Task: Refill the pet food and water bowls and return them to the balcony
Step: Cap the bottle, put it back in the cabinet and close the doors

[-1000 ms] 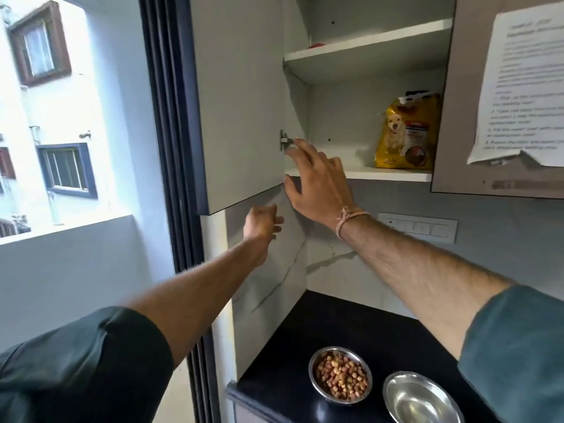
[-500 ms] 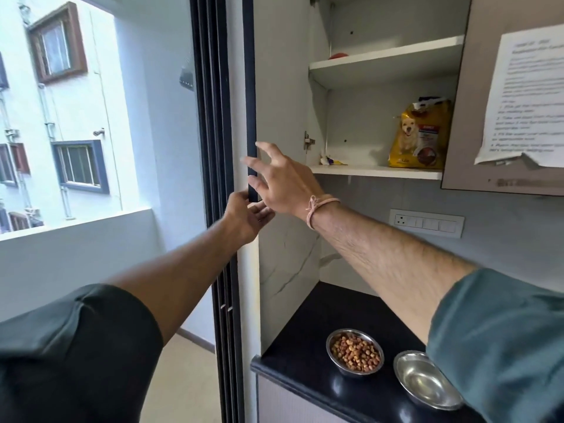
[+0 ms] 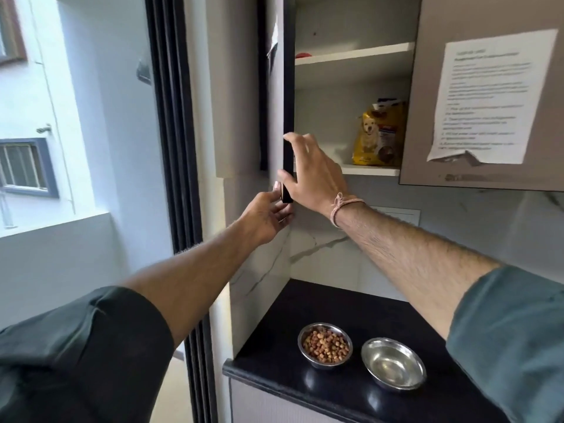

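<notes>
Dark green left sleeve (image 3: 76, 346), teal right sleeve (image 3: 512, 337), pinkish thread band (image 3: 341, 206) just behind the right hand (image 3: 314, 175)

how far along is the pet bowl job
Done: the food bowl holds kibble; the food bag is on the shelf. In hand: left hand and right hand grip the cupboard door. Left: the second bowl, water unclear, then both bowls go from the counter to the balcony.
</notes>
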A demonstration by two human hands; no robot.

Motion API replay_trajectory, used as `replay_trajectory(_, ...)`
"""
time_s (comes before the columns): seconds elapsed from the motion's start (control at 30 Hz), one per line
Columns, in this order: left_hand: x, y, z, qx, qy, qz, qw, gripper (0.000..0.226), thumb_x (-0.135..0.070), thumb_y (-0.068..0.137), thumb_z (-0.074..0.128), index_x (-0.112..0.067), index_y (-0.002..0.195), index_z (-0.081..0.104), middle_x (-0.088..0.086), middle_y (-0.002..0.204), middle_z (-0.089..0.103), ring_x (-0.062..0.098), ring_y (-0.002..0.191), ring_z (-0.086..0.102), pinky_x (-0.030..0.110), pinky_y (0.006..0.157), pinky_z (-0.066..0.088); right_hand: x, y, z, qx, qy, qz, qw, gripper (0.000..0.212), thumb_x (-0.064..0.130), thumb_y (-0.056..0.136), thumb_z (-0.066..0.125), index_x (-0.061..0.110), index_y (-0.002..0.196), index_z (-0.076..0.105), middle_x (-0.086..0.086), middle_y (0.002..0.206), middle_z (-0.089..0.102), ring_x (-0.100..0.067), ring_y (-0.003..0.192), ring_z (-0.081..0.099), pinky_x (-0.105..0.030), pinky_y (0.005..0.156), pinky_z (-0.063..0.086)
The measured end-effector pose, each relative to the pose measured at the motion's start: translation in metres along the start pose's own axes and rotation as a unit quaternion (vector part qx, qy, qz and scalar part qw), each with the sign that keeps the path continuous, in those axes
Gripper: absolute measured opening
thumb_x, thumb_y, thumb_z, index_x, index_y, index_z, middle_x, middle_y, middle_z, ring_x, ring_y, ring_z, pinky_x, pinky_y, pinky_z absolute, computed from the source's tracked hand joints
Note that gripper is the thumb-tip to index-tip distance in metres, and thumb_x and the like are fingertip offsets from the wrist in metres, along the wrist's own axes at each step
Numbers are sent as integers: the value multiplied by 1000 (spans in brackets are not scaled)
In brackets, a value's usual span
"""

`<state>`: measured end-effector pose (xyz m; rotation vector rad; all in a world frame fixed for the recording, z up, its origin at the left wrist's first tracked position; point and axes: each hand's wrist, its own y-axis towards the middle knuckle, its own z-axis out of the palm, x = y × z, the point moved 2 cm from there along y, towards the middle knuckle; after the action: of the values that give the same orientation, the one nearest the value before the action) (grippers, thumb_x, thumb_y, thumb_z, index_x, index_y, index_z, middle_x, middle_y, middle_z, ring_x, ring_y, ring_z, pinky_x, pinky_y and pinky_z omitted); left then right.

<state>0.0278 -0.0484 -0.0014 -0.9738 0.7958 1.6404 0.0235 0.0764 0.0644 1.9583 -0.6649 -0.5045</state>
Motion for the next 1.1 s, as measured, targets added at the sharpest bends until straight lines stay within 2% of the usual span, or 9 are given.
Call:
replay_trajectory(0.13,17,21,33,6,65,11,998,23,-35,97,65,-12,93,65,2,76,65,14,60,59,28,57,55,-42,-8,-12,-9,-18,18,1000,68,27,89,68,10,149,41,-13,132,57,-30,98,66,-40,61,58)
replay_trajectory(0.2,23,37,47,-29,148,58,987,51,-50,86,73,-9,114,60,5,102,66,16,75,63,32,68,58,-64,-13,-16,-10,-29,28,999,69,26,90,68,9,150,39,-13,134,58,-29,92,68,-33,57,52)
replay_trajectory(0.23,25,43,52,-59,202,84,974,73,-57,79,75,-11,131,51,6,122,61,19,94,63,38,84,58,-75,-15,-17,-9,-36,32,999,70,27,90,67,9,151,38,-13,136,58,-29,91,68,-29,58,48)
replay_trajectory(0.3,26,50,62,-89,309,145,936,102,-62,75,77,-23,154,27,4,155,32,25,136,43,48,112,42,-98,-19,-18,-6,-44,43,998,71,28,91,67,9,153,37,-14,141,56,-28,92,70,-30,59,52)
replay_trajectory(0.37,24,58,75,-57,398,226,887,107,-58,79,77,-30,160,13,-2,165,11,24,152,17,51,122,26,-119,-23,-18,-4,-46,53,998,73,27,92,67,8,154,35,-16,144,55,-31,101,70,-37,68,61)
replay_trajectory(0.5,19,78,109,0,545,354,760,104,-45,86,75,-33,161,5,1,170,-6,31,155,0,53,123,14,-157,-29,-16,4,-70,58,996,76,30,92,68,5,156,33,-20,144,51,-36,113,64,-46,80,62)
replay_trajectory(0.77,16,119,166,61,656,467,589,117,-35,82,79,-29,162,-6,8,169,-18,34,155,-15,61,122,11,-222,-32,-1,9,-97,85,992,81,33,92,71,7,157,31,-19,158,37,-39,129,55,-52,96,57)
replay_trajectory(0.83,19,128,176,69,670,470,571,118,-35,83,79,-29,162,-8,8,168,-20,33,154,-17,60,122,11,-236,-32,1,5,-102,91,991,81,32,92,71,7,157,31,-19,160,34,-40,136,50,-55,102,52)
replay_trajectory(1.1,41,164,206,65,664,462,585,113,-25,86,74,-31,161,-10,4,167,-24,32,154,-20,60,121,9,-271,-29,3,22,-191,122,974,84,44,91,69,15,160,30,-12,169,21,-39,137,43,-58,102,44)
